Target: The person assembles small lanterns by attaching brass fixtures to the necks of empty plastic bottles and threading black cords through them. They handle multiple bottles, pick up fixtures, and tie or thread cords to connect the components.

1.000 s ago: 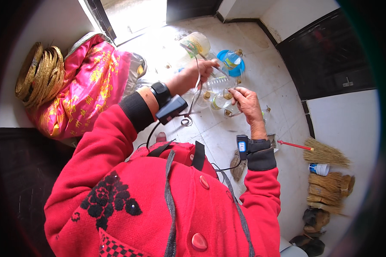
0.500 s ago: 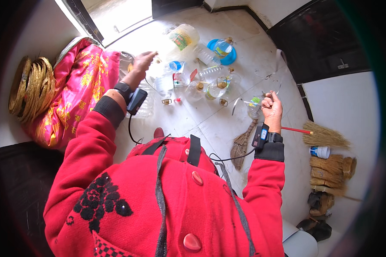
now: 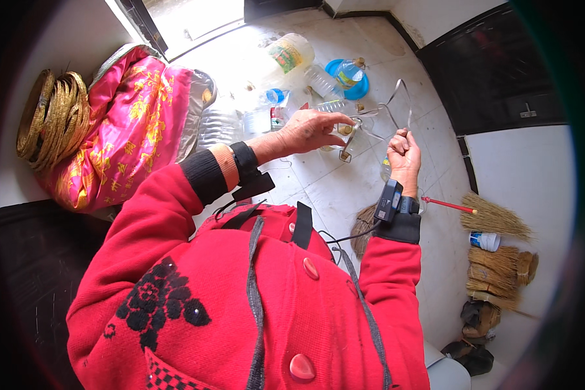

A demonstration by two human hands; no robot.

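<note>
Now a pale strip is looping above the floor at the right of the bottles, one part running into the right hand, whose fingers are curling closed around it. The left hand is hovering over the bottles with thumb and fingers parted; whether a fingertip is touching the strip, I cannot tell. Because the loop is hanging slack and springy, it could be twisting into a kink or whipping free if the right grip loosens. Its lower run is lying across the view of a bottle below the left hand, so a sideways pull could be snagging it on the neck. A cable at the near side could also be catching. Farther off, a blue basin is holding another bottle, and a big jug is lying to its left. A brush is resting nearer, straw is lining the right wall, and a pink bag is filling the left.
</note>
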